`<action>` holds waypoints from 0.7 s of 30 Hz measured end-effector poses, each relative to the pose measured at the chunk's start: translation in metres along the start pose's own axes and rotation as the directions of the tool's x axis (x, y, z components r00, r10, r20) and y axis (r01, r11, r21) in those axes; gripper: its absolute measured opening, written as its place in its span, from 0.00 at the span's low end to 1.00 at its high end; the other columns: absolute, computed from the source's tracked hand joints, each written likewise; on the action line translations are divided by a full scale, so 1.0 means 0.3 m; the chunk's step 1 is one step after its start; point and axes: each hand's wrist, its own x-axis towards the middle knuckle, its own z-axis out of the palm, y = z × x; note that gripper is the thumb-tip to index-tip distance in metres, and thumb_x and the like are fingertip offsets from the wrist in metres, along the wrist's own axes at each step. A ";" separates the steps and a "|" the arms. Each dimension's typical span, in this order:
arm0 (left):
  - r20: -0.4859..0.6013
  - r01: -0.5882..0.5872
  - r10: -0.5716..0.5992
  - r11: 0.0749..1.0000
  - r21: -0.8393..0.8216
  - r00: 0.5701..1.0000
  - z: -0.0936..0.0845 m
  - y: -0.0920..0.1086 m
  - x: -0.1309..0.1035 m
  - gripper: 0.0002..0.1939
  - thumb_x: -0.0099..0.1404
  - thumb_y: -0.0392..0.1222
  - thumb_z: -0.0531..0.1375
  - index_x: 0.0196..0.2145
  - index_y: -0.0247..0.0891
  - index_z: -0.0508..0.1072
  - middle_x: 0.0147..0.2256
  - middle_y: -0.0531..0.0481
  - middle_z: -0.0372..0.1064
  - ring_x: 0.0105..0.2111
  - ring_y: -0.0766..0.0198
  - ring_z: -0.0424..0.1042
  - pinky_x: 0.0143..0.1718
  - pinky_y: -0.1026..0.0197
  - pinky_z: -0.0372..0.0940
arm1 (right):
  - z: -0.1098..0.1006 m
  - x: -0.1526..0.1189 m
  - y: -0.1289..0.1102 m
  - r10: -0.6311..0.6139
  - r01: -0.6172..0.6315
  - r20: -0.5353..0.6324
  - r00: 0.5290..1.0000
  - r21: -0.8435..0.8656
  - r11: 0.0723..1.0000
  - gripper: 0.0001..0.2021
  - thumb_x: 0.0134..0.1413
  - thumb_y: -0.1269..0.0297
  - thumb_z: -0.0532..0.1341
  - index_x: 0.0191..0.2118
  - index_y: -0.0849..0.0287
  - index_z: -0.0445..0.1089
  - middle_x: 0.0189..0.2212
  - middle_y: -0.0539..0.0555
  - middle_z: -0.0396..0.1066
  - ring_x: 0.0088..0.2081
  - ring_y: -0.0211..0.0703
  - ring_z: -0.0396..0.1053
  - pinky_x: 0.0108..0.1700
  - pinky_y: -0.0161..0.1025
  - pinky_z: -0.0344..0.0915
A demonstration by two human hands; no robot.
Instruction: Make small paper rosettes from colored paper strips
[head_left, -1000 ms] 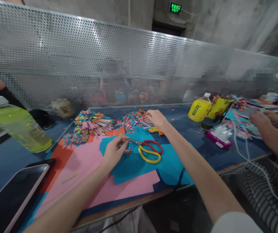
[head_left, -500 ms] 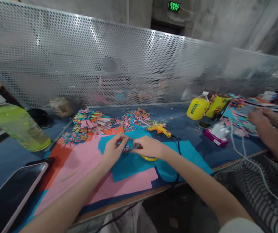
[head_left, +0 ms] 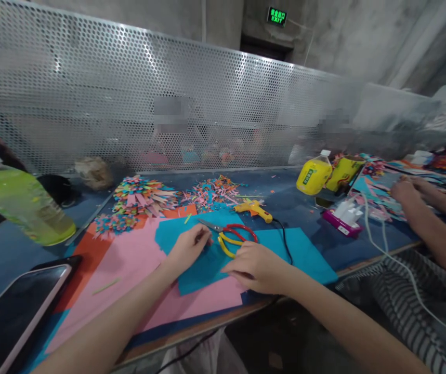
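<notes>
My left hand rests over blue paper, its fingers pinched together; whatever they hold is hidden. A pair of scissors with one red and one yellow handle lies just right of it, blades pointing left. My right hand is beside the yellow handle, with fingers curled and closed above the edge of the pink paper. What is between those fingers cannot be made out. Behind the scissors is a yellow glue gun.
A cluster of folded paper strips and loose strips lie behind. At left are a green drink bottle and a phone. To the right are a tissue pack, a yellow bottle and another person's arm.
My hands have moved apart; the right hand has shifted right and toward me, uncovering the scissors. The small multicoloured paper bunch between the hands is out of sight now.
</notes>
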 end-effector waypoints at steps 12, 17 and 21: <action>-0.055 -0.081 0.086 0.992 0.093 0.995 -0.005 -0.002 -0.010 0.11 0.60 0.46 0.52 0.38 0.40 0.69 0.32 0.50 0.72 0.29 0.64 0.71 0.30 0.64 0.63 | -0.322 0.019 -0.050 0.443 0.445 -0.742 0.504 0.662 0.603 0.11 0.57 0.51 0.47 0.37 0.48 0.60 0.28 0.48 0.60 0.24 0.34 0.58 0.24 0.32 0.57; -0.036 -0.091 0.097 0.987 0.135 0.995 0.005 0.017 -0.021 0.11 0.62 0.44 0.50 0.37 0.40 0.69 0.33 0.50 0.72 0.31 0.63 0.70 0.32 0.64 0.63 | -0.423 0.075 -0.080 0.485 0.362 -0.578 0.656 0.805 0.469 0.15 0.58 0.53 0.45 0.26 0.55 0.58 0.22 0.45 0.55 0.22 0.31 0.55 0.22 0.30 0.54; -0.011 -0.153 0.157 0.975 0.159 0.988 0.014 0.046 -0.024 0.11 0.62 0.44 0.50 0.37 0.40 0.69 0.36 0.49 0.71 0.33 0.62 0.69 0.34 0.63 0.63 | -0.486 0.146 -0.146 0.293 0.442 -0.494 0.819 0.868 0.229 0.15 0.61 0.66 0.42 0.24 0.58 0.57 0.20 0.43 0.52 0.20 0.27 0.53 0.23 0.28 0.54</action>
